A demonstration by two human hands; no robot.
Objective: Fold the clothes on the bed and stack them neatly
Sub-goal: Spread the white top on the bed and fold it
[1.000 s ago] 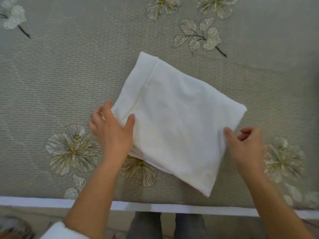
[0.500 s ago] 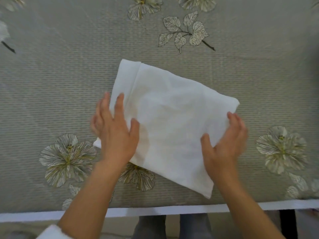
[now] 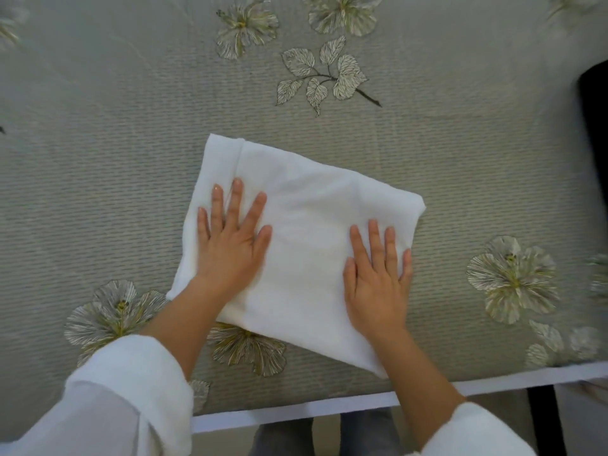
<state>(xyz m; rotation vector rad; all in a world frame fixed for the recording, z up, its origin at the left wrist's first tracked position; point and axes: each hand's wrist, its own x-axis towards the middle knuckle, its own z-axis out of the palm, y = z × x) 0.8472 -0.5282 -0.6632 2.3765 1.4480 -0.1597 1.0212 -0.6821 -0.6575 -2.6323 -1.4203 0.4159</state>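
Folded white cloth garment (image 3: 316, 232) lies flat, a skewed rectangle, near the front of the grey-green woven bedcover with embroidered flowers (image 3: 115, 153). Left hand (image 3: 232, 248) and right hand (image 3: 378, 278) press on it, fingers straight, grasping nothing. Judgement: this piece looks about folded and is being smoothed. No stack or other clothes in view. White bed border (image 3: 296, 410) runs below. Dark shape (image 3: 595, 153) at right, unidentifiable.

Grey trouser legs (image 3: 283, 437) show below; a dark shape (image 3: 594, 136) sits far right.
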